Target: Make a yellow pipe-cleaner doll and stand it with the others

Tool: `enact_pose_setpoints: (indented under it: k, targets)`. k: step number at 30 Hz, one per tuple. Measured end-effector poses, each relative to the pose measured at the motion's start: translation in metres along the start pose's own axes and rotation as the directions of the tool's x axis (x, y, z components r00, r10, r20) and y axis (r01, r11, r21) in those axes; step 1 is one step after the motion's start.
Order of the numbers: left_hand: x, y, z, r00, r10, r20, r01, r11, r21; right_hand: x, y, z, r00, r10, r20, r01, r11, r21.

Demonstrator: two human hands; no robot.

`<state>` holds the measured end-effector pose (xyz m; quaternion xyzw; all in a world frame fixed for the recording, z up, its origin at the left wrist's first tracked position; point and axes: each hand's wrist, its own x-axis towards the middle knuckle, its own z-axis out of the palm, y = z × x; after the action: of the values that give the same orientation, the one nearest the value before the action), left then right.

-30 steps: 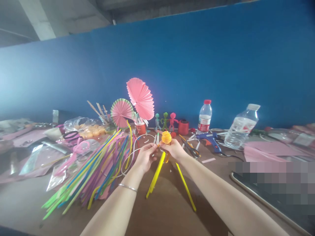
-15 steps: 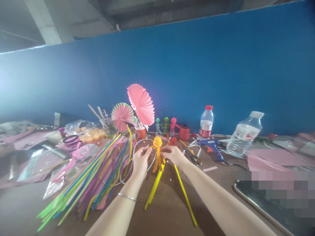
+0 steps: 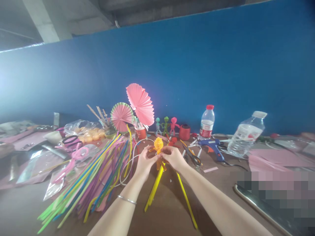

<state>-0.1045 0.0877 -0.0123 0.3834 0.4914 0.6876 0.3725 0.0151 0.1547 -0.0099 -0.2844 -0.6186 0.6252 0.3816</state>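
Observation:
An orange-yellow pipe-cleaner figure (image 3: 158, 144) with a round wound head stands upright between my hands, above the brown table. My left hand (image 3: 147, 161) pinches its body from the left side. From the right, my right hand (image 3: 173, 157) closes on it too, thumbs nearly meeting at its middle. The fingers cover much of its torso; its legs show below. Beneath my hands lie yellow pipe cleaners (image 3: 154, 190), and one more yellow pipe cleaner (image 3: 187, 201) slants off to the right.
A pile of coloured pipe cleaners (image 3: 95, 177) lies left. Behind are small figures (image 3: 166, 126), a cup (image 3: 140, 132) and pink paper fans (image 3: 140, 103). Scissors (image 3: 193, 155), a blue glue gun (image 3: 214, 147) and two bottles (image 3: 206, 123) stand or lie right, with a dark phone-like device (image 3: 261, 203) nearer.
My left hand has moved right and inward, from the figure's arm to its body. Both hands are now closer together, and the figure's head is turned slightly.

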Motion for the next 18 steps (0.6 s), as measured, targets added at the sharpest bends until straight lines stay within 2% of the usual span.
enact_pose_setpoints:
  k: [4,6,8,11,13,15,18]
  targets:
    - [0.001,0.001,-0.002,0.999,0.037,0.033,-0.04,0.996,0.075,0.002,-0.001,-0.003,0.994,-0.112,-0.003,0.11,0.98,-0.168]
    - [0.0,0.004,-0.002,0.998,0.059,0.032,-0.062,0.992,0.112,0.005,-0.001,-0.006,0.99,-0.137,-0.005,0.135,0.978,-0.159]
    - [-0.002,0.007,-0.002,0.997,0.08,0.006,-0.08,0.984,0.158,0.006,-0.002,-0.008,0.994,-0.112,-0.016,0.111,0.992,-0.062]
    - [-0.002,0.008,-0.003,0.994,0.102,-0.047,-0.087,0.964,0.25,0.007,-0.003,-0.011,0.999,-0.043,-0.03,0.048,0.98,0.194]
    - [-0.002,0.007,-0.003,0.992,0.1,-0.072,-0.075,0.955,0.287,0.007,-0.001,-0.01,1.0,-0.008,-0.028,0.018,0.922,0.386]
    - [-0.001,0.004,-0.003,0.992,0.084,-0.09,-0.059,0.965,0.255,0.005,0.0,-0.008,1.0,0.023,-0.015,-0.012,0.846,0.532]
    - [0.001,0.0,-0.001,0.994,0.063,-0.094,-0.048,0.986,0.158,0.003,0.004,-0.002,0.997,0.077,0.011,-0.066,0.76,0.646]
